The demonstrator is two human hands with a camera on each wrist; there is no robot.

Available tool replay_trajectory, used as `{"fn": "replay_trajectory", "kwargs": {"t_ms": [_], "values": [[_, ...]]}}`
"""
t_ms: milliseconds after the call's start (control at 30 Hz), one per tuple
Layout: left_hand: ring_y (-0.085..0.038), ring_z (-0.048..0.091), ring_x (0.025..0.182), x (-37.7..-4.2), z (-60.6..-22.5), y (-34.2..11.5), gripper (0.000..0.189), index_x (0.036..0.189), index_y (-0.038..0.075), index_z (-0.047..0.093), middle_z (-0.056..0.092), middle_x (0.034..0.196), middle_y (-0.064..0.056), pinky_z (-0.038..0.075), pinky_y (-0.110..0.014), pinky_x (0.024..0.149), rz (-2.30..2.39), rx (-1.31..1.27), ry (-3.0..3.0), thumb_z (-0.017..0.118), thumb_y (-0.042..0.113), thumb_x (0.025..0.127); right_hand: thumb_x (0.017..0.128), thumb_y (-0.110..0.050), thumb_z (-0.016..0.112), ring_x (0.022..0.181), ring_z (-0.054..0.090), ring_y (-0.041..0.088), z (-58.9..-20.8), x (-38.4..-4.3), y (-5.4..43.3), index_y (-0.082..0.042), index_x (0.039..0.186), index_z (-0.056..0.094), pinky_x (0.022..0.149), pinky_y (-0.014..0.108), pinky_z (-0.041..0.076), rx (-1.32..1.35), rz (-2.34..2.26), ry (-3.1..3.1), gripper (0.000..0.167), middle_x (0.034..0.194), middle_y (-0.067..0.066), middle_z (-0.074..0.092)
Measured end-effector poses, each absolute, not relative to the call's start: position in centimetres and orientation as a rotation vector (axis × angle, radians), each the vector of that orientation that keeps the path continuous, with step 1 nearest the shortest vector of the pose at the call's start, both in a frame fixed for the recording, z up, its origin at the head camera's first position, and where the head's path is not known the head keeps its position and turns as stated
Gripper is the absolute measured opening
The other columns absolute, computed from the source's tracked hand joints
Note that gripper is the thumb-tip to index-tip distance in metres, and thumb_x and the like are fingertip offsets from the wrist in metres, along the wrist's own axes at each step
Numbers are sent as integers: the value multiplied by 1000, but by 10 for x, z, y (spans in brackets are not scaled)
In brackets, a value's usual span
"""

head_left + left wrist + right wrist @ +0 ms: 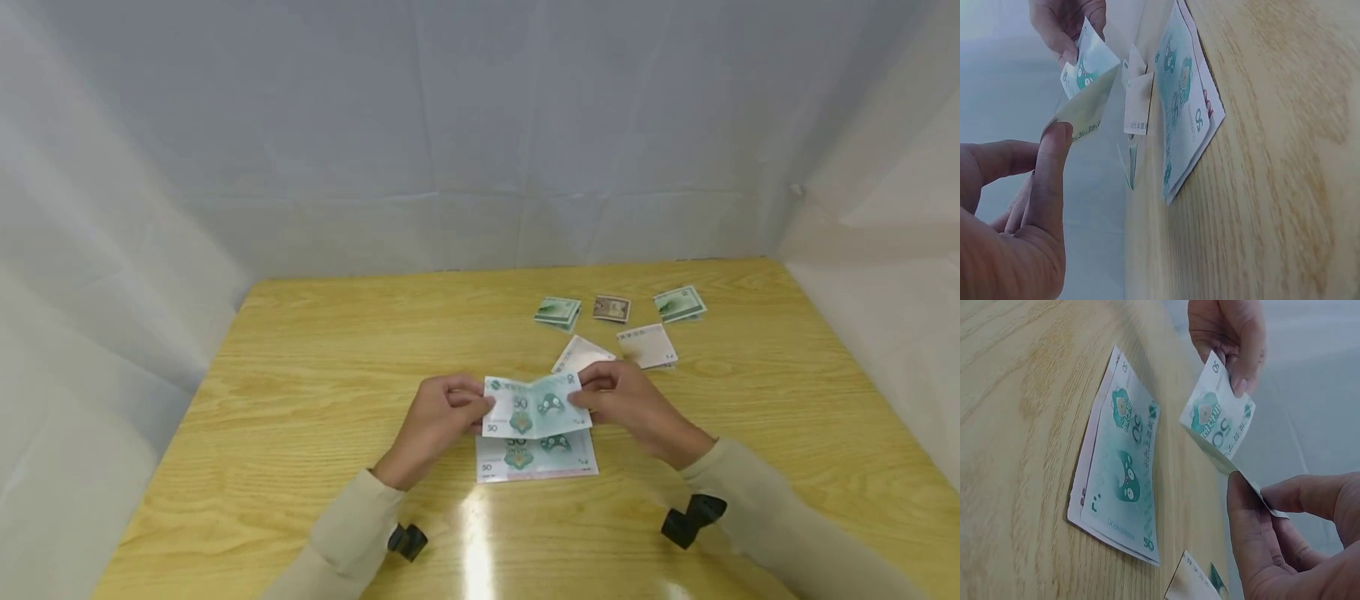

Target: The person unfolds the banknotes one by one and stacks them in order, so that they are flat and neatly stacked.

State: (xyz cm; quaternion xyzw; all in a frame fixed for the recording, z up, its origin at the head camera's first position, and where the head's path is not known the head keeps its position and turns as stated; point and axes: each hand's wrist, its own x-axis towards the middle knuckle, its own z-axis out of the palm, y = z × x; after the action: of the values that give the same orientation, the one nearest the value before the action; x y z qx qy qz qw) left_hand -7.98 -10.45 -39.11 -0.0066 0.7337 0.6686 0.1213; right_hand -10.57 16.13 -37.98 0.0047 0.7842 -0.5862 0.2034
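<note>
My left hand [435, 421] and right hand [637, 407] pinch the two short ends of a green-and-white 50 play banknote [501, 410] between thumb and fingers. A crease runs down its middle, and in the right wrist view the held banknote [1215, 415] bends sharply there. It is raised over a small stack of banknotes [536, 467] lying flat on the table. On top of that stack is another green 50 note [1175, 100], with a pinkish edge showing beneath it. Behind my right fingers lies a pale folded note [581, 353], partly hidden by the hand.
Beyond my right hand, another pale folded note [648, 346] lies on the wooden table [337, 350]. Farther back sit a green folded note [558, 310], a brown folded note [612, 308] and a second green one [678, 303]. White sheeting [480, 133] hangs behind the table.
</note>
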Motion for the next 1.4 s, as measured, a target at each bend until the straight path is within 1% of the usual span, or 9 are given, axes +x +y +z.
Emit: {"fn": "replay_trajectory", "kwargs": {"t_ms": [167,267,433,667,833,967,1167,1400], "values": [[-26,73,80,-78,-394,-109,18,109,-9,65,72,98,-24,64,-42,76,1952,-28,2120,67,0,94,93,-9,73,85,64,19,-383,-105,167,7,116,61,75,35,61,17,-1630,2192,31,99,12,63],[-27,73,79,-78,-396,-110,18,109,-10,64,72,98,-26,63,-44,76,1941,-60,2117,68,0,94,92,-9,74,83,66,19,-385,-105,171,8,115,61,75,36,62,17,-1621,2182,31,98,13,63],[-25,73,77,-77,-399,-112,20,109,-10,64,73,94,-19,64,-42,75,1907,-95,2124,69,0,93,91,-9,76,82,68,19,-391,-106,176,7,112,62,75,37,63,14,-1597,2166,30,97,14,65],[-24,73,75,-75,-406,-117,18,106,-10,65,73,90,-17,64,-40,72,1816,-65,2139,70,1,93,90,-11,78,80,68,19,-399,-107,179,4,104,66,72,35,63,19,-1506,2204,24,93,12,68],[-22,72,74,-76,-412,-119,18,104,-9,68,74,88,-15,64,-35,69,1682,-31,2228,73,1,90,89,-12,79,71,68,19,-406,-106,179,3,96,67,65,33,62,-69,-1455,2247,21,85,12,69],[-20,72,75,-77,-413,-119,18,102,-8,70,75,87,-12,63,-32,67,1560,9,2298,77,3,88,89,-11,79,64,67,17,-410,-104,178,2,91,67,59,31,61,-122,-1420,2283,17,78,10,68],[-16,70,68,-77,-411,-117,15,93,-2,73,72,80,-8,62,-28,61,1389,43,2412,81,7,85,87,-8,80,59,66,17,-415,-102,175,1,86,66,55,31,60,-135,-1348,2334,16,74,10,68],[-15,68,58,-76,-411,-114,14,79,2,71,69,69,-4,57,-26,53,1257,98,2520,83,9,83,85,-7,82,56,65,15,-421,-101,173,1,84,65,54,31,59,-162,-1268,2389,19,71,9,66]]}}
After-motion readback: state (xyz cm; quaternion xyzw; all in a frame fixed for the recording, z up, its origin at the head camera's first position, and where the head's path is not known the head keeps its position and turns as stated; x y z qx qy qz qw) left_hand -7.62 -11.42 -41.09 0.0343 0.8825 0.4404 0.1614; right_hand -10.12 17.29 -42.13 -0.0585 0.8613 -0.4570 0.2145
